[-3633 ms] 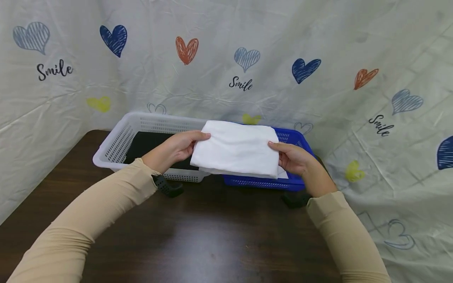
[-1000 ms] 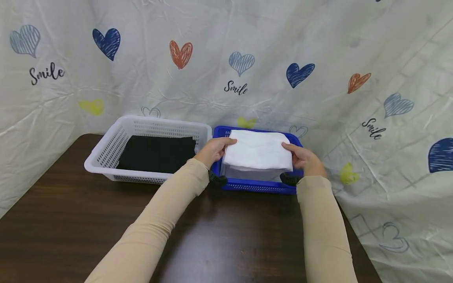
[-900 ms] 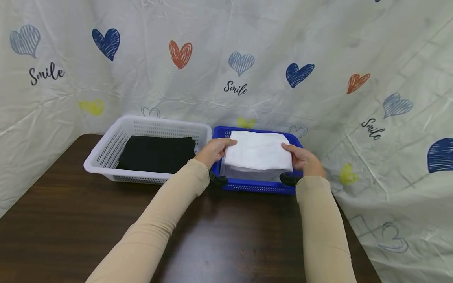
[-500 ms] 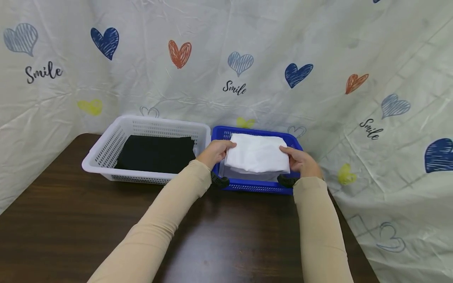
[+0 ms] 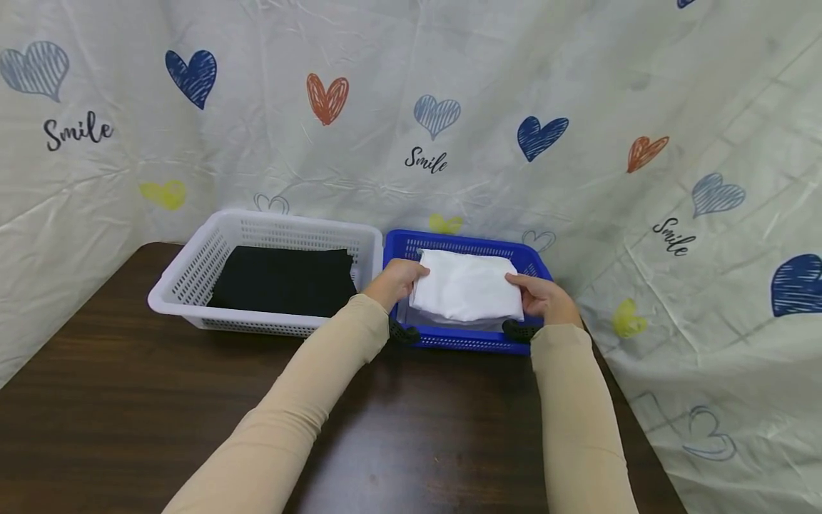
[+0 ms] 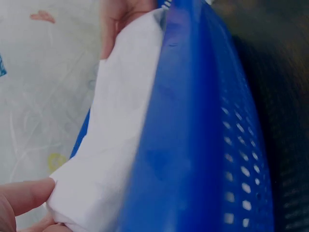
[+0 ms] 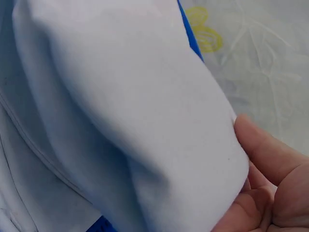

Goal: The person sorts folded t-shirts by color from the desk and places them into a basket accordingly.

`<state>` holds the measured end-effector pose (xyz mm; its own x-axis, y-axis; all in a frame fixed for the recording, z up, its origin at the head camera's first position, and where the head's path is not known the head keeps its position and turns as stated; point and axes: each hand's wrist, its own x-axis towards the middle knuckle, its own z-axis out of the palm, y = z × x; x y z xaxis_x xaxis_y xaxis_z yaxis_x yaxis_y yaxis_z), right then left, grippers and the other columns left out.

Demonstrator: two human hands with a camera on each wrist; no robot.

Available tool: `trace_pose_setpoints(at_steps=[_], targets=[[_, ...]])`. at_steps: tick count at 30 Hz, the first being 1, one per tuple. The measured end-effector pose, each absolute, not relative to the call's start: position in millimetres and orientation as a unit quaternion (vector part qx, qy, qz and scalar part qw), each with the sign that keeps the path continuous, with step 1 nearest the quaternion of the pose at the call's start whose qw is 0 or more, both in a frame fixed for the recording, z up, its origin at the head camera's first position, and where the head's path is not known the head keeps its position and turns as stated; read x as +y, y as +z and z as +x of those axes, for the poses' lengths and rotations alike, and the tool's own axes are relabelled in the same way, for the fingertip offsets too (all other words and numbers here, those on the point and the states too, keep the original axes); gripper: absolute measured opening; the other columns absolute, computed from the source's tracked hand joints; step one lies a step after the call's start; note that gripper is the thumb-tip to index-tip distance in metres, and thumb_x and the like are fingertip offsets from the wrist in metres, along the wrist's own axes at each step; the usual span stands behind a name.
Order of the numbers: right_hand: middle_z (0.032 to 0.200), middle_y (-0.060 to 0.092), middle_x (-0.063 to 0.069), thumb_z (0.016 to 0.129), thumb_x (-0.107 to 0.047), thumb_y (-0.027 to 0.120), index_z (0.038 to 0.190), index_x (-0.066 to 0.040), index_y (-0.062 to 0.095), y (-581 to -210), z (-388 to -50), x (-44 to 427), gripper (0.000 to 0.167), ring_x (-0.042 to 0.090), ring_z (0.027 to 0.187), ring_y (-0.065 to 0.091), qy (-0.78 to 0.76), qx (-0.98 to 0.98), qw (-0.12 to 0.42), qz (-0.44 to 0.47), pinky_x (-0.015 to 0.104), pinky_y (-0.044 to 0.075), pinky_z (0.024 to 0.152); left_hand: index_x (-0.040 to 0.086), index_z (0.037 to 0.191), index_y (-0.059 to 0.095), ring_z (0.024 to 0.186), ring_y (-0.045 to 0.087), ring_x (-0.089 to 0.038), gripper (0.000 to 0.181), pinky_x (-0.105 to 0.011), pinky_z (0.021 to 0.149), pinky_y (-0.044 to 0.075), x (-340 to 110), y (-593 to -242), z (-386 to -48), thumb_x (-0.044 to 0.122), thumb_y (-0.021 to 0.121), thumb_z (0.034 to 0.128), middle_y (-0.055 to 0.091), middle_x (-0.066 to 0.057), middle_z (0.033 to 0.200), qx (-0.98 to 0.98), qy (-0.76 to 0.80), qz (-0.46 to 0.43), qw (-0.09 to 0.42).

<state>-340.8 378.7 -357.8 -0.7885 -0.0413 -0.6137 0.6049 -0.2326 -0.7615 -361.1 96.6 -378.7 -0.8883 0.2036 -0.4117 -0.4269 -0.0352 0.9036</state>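
Note:
A folded white cloth garment (image 5: 469,285) lies level inside the blue basket (image 5: 475,341), above more white fabric (image 7: 48,188) seen beneath it in the right wrist view. My left hand (image 5: 399,280) pinches its left edge, thumb on top and fingers below. At the opposite edge my right hand (image 5: 539,294) grips it the same way, with the thumb on the upper face (image 7: 270,154). Both hands reach over the basket's rim. In the left wrist view the blue rim (image 6: 178,121) covers part of the near side of the garment.
Left of the blue basket, touching or nearly touching it, stands a white basket (image 5: 173,294) with folded black cloth (image 5: 282,280) in it. Both baskets sit at the back of a dark wooden table (image 5: 411,428). Behind them hangs a white sheet (image 5: 372,43) printed with hearts.
Both hands carried the white garment right, from in front of the two baskets to over the blue one, then lowered it into that basket. Neither hand has let go.

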Motion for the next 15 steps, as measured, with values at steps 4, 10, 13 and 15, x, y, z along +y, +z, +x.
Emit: trace_pose_setpoints(at_steps=[4, 10, 13, 15], targets=[[0.078, 0.073, 0.001, 0.103, -0.013, 0.052, 0.086, -0.010, 0.066, -358.4, -340.7, 378.5, 0.022, 0.012, 0.072, 0.071, -0.749, 0.579, 0.218, 0.236, 0.026, 0.060, 0.068, -0.001, 0.142, 0.050, 0.043, 0.021, -0.005, 0.049, -0.019, 0.047, 0.028, 95.7, -378.7, -354.6, 0.010, 0.063, 0.0965, 0.042, 0.005, 0.072, 0.673, 0.701, -0.082, 0.220], [0.079, 0.072, 0.000, 0.103, -0.010, 0.050, 0.092, -0.009, 0.063, -360.7, -340.4, 380.4, 0.017, 0.010, 0.074, 0.070, -0.754, 0.576, 0.216, 0.229, 0.025, 0.060, 0.070, -0.002, 0.149, 0.041, 0.099, 0.061, -0.013, 0.056, -0.023, 0.088, 0.051, 97.9, -381.6, -356.4, 0.010, 0.061, 0.0978, 0.053, -0.012, 0.143, 0.685, 0.688, -0.071, 0.231], [0.082, 0.072, 0.000, 0.103, -0.010, 0.049, 0.095, -0.009, 0.063, -361.2, -338.2, 380.1, 0.016, 0.010, 0.077, 0.069, -0.747, 0.586, 0.224, 0.222, 0.024, 0.060, 0.072, -0.002, 0.151, 0.036, 0.119, 0.057, -0.017, 0.058, -0.028, 0.100, 0.048, 99.2, -383.8, -358.2, 0.010, 0.059, 0.0992, 0.033, -0.013, 0.161, 0.696, 0.674, -0.060, 0.241], [0.083, 0.071, 0.000, 0.104, -0.010, 0.048, 0.098, -0.009, 0.062, -361.2, -336.5, 379.3, 0.016, 0.010, 0.078, 0.069, -0.738, 0.598, 0.235, 0.207, 0.025, 0.059, 0.073, -0.002, 0.149, 0.040, 0.095, 0.059, -0.012, 0.055, -0.025, 0.086, 0.049, 99.6, -385.1, -359.2, 0.011, 0.059, 0.0992, 0.050, -0.013, 0.147, 0.711, 0.660, -0.059, 0.237]])
